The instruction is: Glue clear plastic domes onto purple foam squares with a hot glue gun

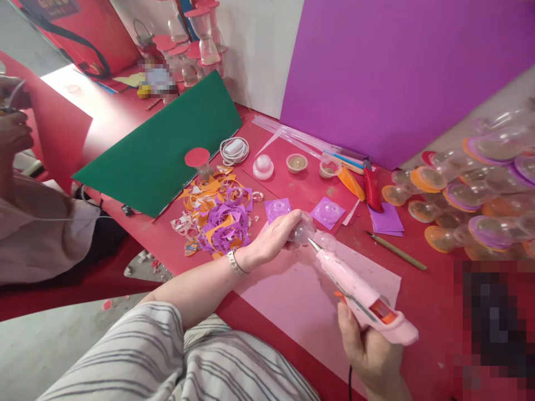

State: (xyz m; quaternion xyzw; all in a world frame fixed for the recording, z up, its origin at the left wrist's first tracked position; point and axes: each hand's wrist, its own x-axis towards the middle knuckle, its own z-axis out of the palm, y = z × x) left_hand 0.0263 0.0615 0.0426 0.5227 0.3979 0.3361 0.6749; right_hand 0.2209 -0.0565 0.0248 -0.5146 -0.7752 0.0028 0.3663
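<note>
My left hand (271,240) is closed around a clear plastic dome (301,233), with its far fingers hidden. In my right hand (371,351) is a pink glue gun (351,278), gripped by its handle below an orange trigger. The gun's metal nozzle points at the dome; whether they touch I cannot tell. Just beyond my left hand lie a purple paper square (272,205) and another purple square (336,218), each with a clear dome on it. Pink paper (288,301) is spread beneath both hands.
Purple and orange paper scraps (228,223) are heaped left of my left hand, beside a leaning green board (167,150). Several sand timers (480,189) are stacked at right. A pen (397,250) and red cutter (371,189) lie nearby. Another person's hand (14,131) shows at left.
</note>
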